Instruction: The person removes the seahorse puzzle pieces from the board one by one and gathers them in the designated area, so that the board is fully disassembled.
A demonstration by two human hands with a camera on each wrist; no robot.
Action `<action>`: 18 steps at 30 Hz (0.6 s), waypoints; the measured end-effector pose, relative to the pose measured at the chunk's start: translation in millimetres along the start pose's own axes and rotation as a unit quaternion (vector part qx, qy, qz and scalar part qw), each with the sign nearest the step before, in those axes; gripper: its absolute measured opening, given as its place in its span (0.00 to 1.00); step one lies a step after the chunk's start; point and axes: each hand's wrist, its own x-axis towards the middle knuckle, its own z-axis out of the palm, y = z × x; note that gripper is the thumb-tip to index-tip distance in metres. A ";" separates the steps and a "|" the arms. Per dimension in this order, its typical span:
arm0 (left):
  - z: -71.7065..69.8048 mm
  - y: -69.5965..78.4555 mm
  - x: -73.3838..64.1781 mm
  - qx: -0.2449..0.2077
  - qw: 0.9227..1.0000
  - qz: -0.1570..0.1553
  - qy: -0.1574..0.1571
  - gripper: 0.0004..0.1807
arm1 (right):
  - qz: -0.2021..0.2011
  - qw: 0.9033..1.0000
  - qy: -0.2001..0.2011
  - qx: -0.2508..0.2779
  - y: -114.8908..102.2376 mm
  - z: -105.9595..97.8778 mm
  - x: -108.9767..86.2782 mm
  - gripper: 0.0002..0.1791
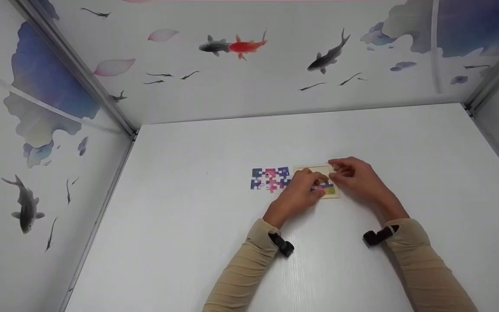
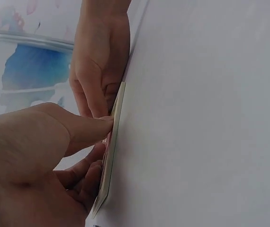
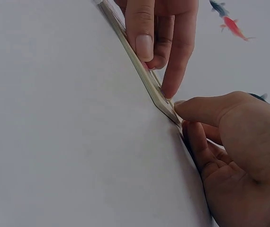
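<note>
A shallow wooden puzzle tray lies on the white table between both hands. Colourful pieces in purple and yellow-green fill part of its lower right inside. My left hand is over the tray and hides much of it. In the right wrist view, the left index finger reaches straight down into the tray and touches it, the thumb being nearer the edge. My right hand pinches the tray's right edge, thumb on the rim and fingers curled at its outer side.
Left of the tray lie several loose jigsaw pieces, purple, pink and dark blue, close together. The table meets white walls at the back and sides, printed with fish and blue shapes. Black wrist cameras sit on the sleeves.
</note>
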 end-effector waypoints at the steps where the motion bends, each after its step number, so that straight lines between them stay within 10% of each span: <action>1: 0.8 -0.2 0.7 0.001 1.000 -0.003 0.003 0.18 | 0.000 1.000 0.000 0.000 -0.2 0.3 0.3 0.26; 18: 5.7 -0.6 3.4 -0.020 1.000 -0.019 0.007 0.16 | 0.007 1.000 -0.005 0.002 2.9 0.6 2.8 0.27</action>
